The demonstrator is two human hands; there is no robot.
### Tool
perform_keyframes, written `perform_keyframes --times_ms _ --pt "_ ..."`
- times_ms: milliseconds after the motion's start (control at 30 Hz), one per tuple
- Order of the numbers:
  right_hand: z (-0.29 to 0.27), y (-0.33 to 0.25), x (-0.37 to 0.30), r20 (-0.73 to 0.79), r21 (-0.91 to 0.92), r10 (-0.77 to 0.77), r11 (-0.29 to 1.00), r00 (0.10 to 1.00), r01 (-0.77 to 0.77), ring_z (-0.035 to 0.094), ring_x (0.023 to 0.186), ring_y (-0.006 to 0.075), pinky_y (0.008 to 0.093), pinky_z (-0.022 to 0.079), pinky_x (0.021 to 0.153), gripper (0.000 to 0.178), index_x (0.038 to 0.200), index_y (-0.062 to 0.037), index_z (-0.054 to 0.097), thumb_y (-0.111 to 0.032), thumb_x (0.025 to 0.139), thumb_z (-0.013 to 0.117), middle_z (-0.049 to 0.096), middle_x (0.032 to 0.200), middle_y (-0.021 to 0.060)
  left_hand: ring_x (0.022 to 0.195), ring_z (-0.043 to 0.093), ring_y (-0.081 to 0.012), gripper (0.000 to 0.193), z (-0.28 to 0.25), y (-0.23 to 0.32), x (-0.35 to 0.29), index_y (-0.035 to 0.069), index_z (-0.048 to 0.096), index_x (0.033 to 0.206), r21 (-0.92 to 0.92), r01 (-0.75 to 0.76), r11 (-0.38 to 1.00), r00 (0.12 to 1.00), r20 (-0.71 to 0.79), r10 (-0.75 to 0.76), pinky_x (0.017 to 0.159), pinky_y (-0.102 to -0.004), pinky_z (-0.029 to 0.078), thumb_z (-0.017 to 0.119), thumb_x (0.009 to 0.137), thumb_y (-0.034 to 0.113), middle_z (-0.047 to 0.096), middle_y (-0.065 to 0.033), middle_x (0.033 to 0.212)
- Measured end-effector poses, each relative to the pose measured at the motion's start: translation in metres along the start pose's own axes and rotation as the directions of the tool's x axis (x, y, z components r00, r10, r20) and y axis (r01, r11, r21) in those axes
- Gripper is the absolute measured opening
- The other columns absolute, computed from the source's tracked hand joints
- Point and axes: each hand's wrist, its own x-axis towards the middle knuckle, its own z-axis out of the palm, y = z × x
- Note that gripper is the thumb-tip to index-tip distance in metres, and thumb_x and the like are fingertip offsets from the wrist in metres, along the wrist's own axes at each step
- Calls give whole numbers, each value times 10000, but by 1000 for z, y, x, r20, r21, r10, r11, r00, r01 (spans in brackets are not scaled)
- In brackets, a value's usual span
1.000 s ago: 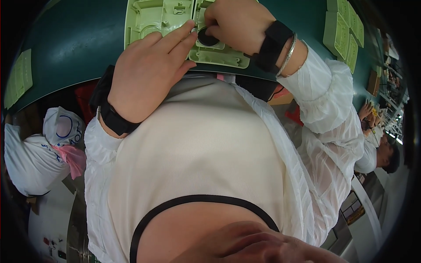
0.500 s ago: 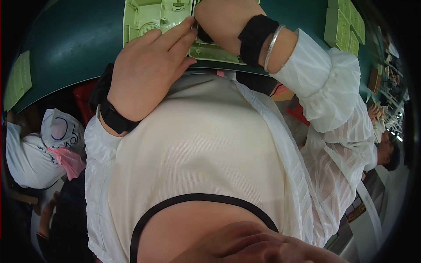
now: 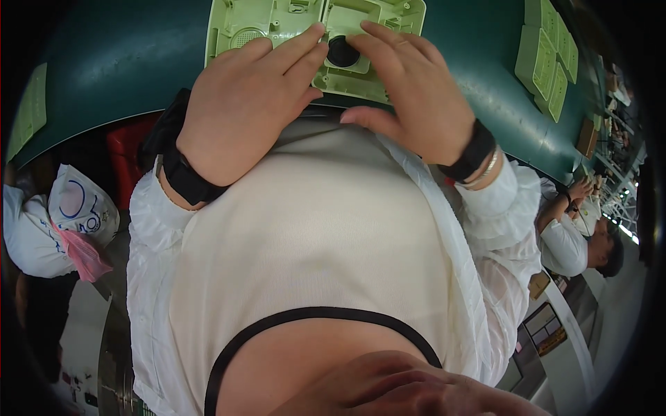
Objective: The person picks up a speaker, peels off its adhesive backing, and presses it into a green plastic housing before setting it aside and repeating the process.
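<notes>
Pale green casing (image 3: 277,24), seemingly two halves (top cropped), black disc (image 3: 342,53) inside

We see a pale green plastic left shell (image 3: 281,24) lying open side up, with ribs and a round mesh patch (image 3: 247,35) inside. Just beside it, a right shell (image 3: 347,82) of the same green also faces up. Within its rectangular walled section sits a round black piece (image 3: 341,53); we can't tell whether it is fully seated.

Both hands (image 3: 239,114) (image 3: 430,100) are palm-down, the right thumb spread wide.
</notes>
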Motion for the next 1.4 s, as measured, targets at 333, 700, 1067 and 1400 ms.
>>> perform_keyframes --times_ms 333,700,1067,1400 --pt "25 14 9 -50 67 5 998 999 -2 555 1315 323 481 358 1147 741 1427 -57 487 -243 801 836 552 1469 146 855 610 -197 489 3 -1 10 117 663 1316 -41 55 998 998 6 -55 800 -311 540 778 855 231 614 70 1429" --pt "15 27 9 90 84 -35 996 995 27 606 1240 266 488 389 1134 546 1251 -79 594 -189 776 840 668 1286 94 858 617 -211 472 5 5 18 116 669 1308 9 50 999 999 15 -50 792 -318 538 773 864 239 623 61 1421" --pt "18 21 8 -32 -137 -77 988 997 72 625 1154 261 452 414 1118 474 1127 -56 599 -286 771 813 672 1137 114 881 629 -233 462 -5 6 29 71 680 1272 -30 -15 999 1000 -13 15 778 -349 525 770 845 222 650 -13 1379" --pt "-4 18 -23 -29 -92 31 995 999 -34 656 1079 268 418 483 949 370 1103 -62 610 -128 777 770 674 1090 92 950 657 -329 428 -23 14 30 44 675 1293 -127 9 992 1000 -15 -11 834 -401 540 751 890 168 642 -136 1381"
